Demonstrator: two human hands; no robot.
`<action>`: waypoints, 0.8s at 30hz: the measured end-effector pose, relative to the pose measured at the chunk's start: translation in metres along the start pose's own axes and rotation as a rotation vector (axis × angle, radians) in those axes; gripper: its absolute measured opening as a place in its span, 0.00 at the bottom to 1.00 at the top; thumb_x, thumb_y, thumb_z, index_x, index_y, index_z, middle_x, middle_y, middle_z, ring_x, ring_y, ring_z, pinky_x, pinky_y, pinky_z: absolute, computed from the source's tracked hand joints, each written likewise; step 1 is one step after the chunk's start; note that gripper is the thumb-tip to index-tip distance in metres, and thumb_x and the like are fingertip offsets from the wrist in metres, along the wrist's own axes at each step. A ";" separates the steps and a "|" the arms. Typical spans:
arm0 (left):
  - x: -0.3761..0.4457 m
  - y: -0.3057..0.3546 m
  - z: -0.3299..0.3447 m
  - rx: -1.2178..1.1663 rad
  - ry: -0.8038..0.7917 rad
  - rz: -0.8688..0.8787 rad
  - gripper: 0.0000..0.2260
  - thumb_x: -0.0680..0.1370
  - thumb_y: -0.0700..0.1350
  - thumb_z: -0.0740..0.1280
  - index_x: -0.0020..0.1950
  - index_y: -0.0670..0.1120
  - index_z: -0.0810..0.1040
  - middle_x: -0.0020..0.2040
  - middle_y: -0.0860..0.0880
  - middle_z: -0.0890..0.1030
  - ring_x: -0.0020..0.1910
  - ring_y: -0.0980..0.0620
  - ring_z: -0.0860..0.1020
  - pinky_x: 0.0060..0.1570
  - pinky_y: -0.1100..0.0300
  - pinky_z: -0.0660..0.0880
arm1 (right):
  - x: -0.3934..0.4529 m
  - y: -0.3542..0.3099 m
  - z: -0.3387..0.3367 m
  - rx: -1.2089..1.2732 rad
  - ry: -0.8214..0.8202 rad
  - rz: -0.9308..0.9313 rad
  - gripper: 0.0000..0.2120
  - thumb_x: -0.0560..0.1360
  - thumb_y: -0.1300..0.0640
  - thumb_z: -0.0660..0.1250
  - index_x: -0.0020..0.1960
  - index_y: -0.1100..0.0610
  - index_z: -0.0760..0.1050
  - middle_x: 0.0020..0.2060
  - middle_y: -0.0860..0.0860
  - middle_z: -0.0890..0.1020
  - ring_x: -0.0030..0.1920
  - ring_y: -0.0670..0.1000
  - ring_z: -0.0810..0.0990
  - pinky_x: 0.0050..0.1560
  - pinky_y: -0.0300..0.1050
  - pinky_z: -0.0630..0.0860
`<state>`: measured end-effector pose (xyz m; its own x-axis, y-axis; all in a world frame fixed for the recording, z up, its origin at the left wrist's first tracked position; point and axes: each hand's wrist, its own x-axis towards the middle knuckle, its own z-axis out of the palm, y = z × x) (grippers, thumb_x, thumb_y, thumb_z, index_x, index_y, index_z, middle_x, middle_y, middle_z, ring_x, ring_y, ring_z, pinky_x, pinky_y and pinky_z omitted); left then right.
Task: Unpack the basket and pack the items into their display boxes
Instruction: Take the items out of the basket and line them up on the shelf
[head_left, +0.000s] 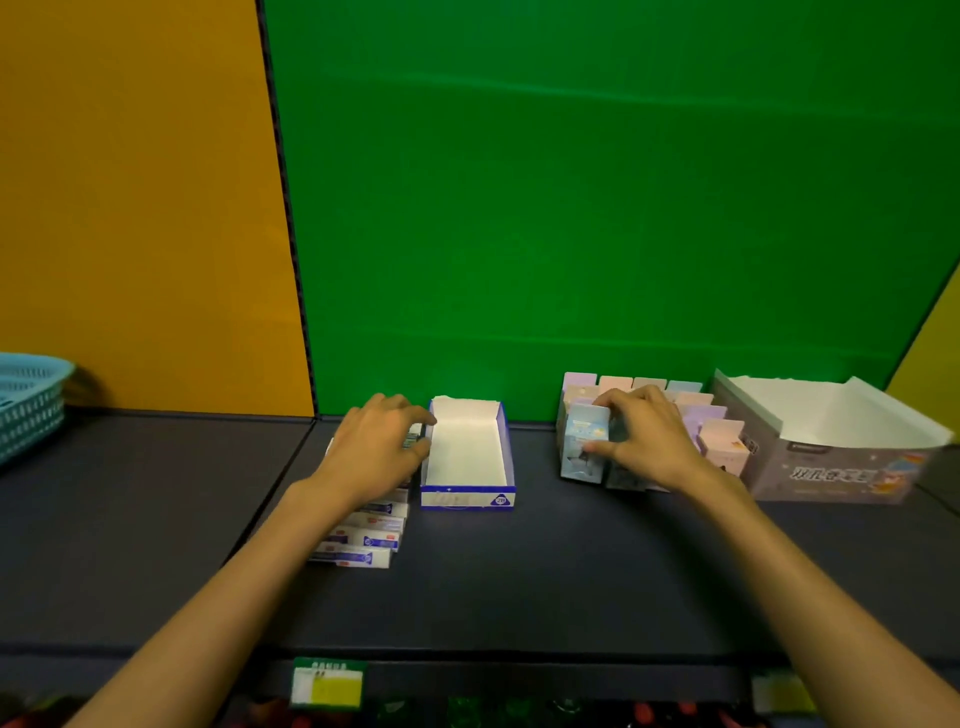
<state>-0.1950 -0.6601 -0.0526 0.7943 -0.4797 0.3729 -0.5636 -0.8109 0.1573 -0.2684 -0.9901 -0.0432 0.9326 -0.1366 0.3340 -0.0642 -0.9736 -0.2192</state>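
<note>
A row of several flat white-and-blue packs (363, 540) lies on the dark shelf, left of an empty blue-and-white display box (467, 452). My left hand (379, 447) grips the far packs of that row, right beside the box's left wall. To the right stands a cluster of several pastel upright boxes (711, 421). My right hand (644, 441) grips a light blue box (584, 441) at the cluster's front left. A larger grey display box (831, 447) with an empty white inside stands right of the cluster. The teal basket (31, 405) sits at the far left.
The dark shelf (519, 571) ends in a front edge carrying price tags (327, 686). Orange and green panels form the back wall behind the boxes.
</note>
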 end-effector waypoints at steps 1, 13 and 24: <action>0.000 0.005 0.000 -0.005 -0.002 0.007 0.16 0.80 0.52 0.65 0.67 0.53 0.77 0.62 0.49 0.79 0.61 0.47 0.74 0.57 0.50 0.72 | 0.001 0.000 0.001 -0.050 -0.010 -0.006 0.27 0.69 0.42 0.76 0.64 0.48 0.74 0.57 0.50 0.79 0.62 0.53 0.67 0.54 0.48 0.63; 0.017 0.065 0.001 -0.062 -0.004 0.146 0.18 0.81 0.55 0.62 0.71 0.55 0.73 0.66 0.51 0.76 0.64 0.47 0.73 0.61 0.51 0.70 | -0.022 -0.003 -0.014 -0.025 0.052 -0.024 0.21 0.76 0.47 0.69 0.67 0.48 0.74 0.63 0.49 0.76 0.65 0.54 0.69 0.62 0.53 0.67; 0.013 0.137 -0.003 -0.154 0.016 0.358 0.20 0.78 0.60 0.63 0.68 0.56 0.75 0.62 0.53 0.78 0.60 0.49 0.75 0.57 0.53 0.71 | -0.106 0.008 -0.052 0.056 0.151 0.106 0.14 0.77 0.51 0.68 0.62 0.48 0.77 0.55 0.47 0.79 0.55 0.50 0.78 0.54 0.51 0.77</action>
<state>-0.2625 -0.7761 -0.0235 0.5385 -0.7167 0.4431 -0.8328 -0.5330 0.1499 -0.3863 -0.9926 -0.0325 0.8573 -0.2677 0.4397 -0.1349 -0.9412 -0.3099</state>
